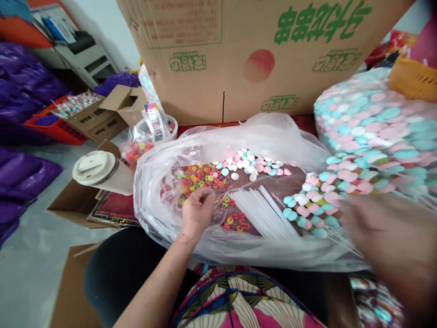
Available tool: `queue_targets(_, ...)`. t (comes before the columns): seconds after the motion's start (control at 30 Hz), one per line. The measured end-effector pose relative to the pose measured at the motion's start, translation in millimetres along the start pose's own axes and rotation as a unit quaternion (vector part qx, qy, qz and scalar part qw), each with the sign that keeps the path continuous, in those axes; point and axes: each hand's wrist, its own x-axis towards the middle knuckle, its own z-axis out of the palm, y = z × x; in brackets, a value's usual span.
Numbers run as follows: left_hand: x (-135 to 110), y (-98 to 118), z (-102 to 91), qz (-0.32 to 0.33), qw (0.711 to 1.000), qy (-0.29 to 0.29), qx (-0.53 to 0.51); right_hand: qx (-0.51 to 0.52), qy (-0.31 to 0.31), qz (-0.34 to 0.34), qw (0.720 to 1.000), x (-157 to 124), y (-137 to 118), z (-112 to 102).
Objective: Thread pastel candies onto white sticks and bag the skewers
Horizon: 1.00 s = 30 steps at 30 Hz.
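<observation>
Spread over the worktop (302, 120), a plastic sheet (160, 214) keeps ring sweets (201, 177) gathered where the left hand (196, 209) pinches one; the blurred right hand (392, 237) hides its grip.

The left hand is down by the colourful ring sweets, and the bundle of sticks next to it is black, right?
Not quite. The left hand is by the ring sweets, but the head view shows that the bundle of sticks next to it is white, not black.
</observation>
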Motion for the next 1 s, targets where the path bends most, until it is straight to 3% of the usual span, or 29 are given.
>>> queue_targets(0.07,3,7,7.4,0.030,0.997,-0.047,0.050,-0.062,-0.071,-0.058,0.994,20,-54,19)
queue_targets(0.17,14,25,21.4,0.066,0.989,-0.080,0.103,-0.086,-0.157,-0.017,0.984,43,-95,54)
queue_targets(0.3,38,38,54.2,0.086,0.971,-0.118,0.190,-0.067,-0.164,-0.005,0.984,50,-88,72)
queue_targets(0.4,51,32,81.8,0.082,0.963,-0.127,0.221,0.001,-0.163,0.004,0.987,46,-73,57)
queue_targets(0.47,53,29,90.4,0.080,0.965,-0.128,0.213,0.086,-0.128,-0.001,0.988,47,-68,44)
queue_targets(0.53,52,30,87.5,0.075,0.973,-0.128,0.178,0.155,-0.077,-0.008,0.985,57,-71,37)
queue_targets(0.6,48,35,74.9,0.046,0.984,-0.127,0.112,0.153,-0.047,-0.007,0.987,75,-81,41)
queue_targets(0.7,36,38,47.0,-0.080,0.984,-0.147,-0.066,0.080,-0.078,0.008,0.994,106,-101,58)
queue_targets(0.77,26,34,28.5,-0.172,0.951,-0.163,-0.198,0.065,-0.107,0.009,0.992,116,-113,64)
queue_targets(0.9,7,21,7.4,-0.242,0.901,-0.161,-0.321,0.167,-0.104,-0.052,0.979,97,-129,48)
queue_targets(1.0,-3,22,8.0,-0.239,0.883,-0.180,-0.362,0.329,-0.106,-0.094,0.934,71,-145,31)
